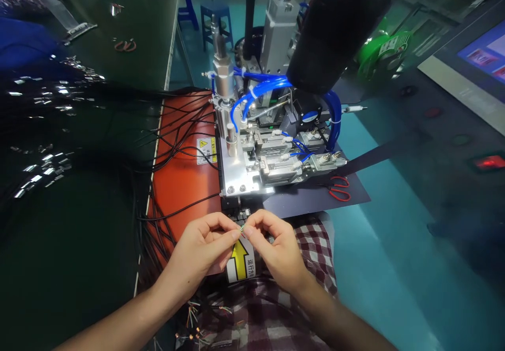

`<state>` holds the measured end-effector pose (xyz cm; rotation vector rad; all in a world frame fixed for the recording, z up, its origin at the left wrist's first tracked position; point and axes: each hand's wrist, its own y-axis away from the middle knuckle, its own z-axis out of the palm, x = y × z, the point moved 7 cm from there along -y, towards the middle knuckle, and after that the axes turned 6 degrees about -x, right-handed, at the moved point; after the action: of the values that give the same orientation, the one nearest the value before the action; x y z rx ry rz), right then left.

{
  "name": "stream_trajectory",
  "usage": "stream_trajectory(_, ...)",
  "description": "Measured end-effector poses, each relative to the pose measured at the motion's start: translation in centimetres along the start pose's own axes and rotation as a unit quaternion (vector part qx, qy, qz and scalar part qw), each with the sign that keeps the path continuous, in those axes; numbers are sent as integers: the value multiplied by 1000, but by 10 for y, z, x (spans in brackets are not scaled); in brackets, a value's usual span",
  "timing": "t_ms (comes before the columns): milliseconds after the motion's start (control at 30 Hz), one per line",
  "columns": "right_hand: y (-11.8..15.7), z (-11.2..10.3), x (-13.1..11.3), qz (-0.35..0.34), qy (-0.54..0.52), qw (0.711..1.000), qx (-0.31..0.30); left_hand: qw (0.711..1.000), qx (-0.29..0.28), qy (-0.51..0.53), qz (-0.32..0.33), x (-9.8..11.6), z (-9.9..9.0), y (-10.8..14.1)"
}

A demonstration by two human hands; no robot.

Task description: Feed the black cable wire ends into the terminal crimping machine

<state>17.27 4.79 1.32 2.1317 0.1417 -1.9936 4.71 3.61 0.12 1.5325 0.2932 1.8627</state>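
Note:
My left hand [203, 243] and my right hand [278, 243] meet in front of the machine, thumbs and forefingers pinched together. Between the fingertips show the ends of thin coloured wires [242, 229], greenish and pale; most of their length is hidden by the fingers. Just beyond the fingertips is a small dark metal fixture [240, 214] at the front of the machine [235, 174]. Below my hands lies a white label with a yellow arrow [239, 261]. More cable ends with stripped coloured wires [192, 313] hang by my lap.
Black cables [177, 148] run over the orange-red surface [185, 182] at left. Red-handled scissors [340, 189] lie on the dark plate at right. Blue air hoses [272, 83] arch over the machine, and a black cylinder [331, 35] hangs above. A screen panel [481, 56] stands far right.

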Motion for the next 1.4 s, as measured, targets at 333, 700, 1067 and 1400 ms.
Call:
stream_trajectory(333,0,1,10,43,-72,996,-13,1000,-6,13,-2,-3,-2,-2)
stream_trajectory(700,-1,-4,18,70,-110,991,-10,999,-2,36,-2,4,0,-2)
stream_trajectory(1067,-10,3,16,144,-184,957,-171,997,-69,18,26,6,3,-1)
stream_trajectory(1400,-10,1,9,123,-159,961,-188,998,-62,-6,23,5,2,-2)
